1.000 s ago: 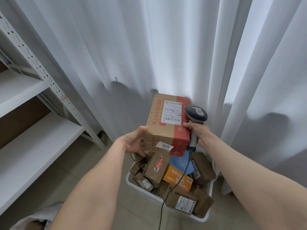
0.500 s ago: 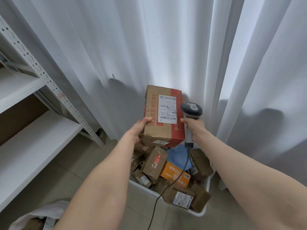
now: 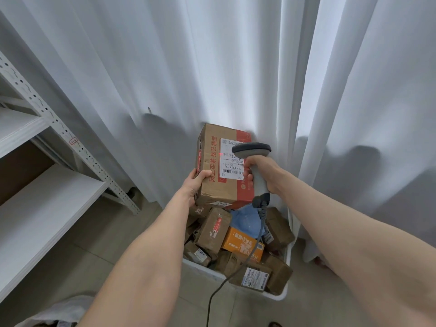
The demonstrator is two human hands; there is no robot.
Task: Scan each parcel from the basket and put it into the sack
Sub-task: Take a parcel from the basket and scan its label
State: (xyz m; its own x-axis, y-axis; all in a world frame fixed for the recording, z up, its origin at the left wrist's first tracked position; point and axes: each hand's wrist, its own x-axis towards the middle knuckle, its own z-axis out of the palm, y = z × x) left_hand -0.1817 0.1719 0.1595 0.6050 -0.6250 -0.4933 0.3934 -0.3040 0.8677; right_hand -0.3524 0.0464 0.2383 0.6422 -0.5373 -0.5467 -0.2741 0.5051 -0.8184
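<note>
The sack [image 3: 60, 312] was cut off by the near-left corner, and its contents were unclear. The scanner [image 3: 252, 148] covered part of the label on the parcel [image 3: 212, 190]. Fingers of the left hand [image 3: 193, 185] lay hidden behind that parcel. The far rim of the basket [image 3: 205, 268] was hidden.

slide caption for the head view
Left hand holds a red-printed brown cardboard box while right hand aims a grey handheld scanner at its label.
</note>
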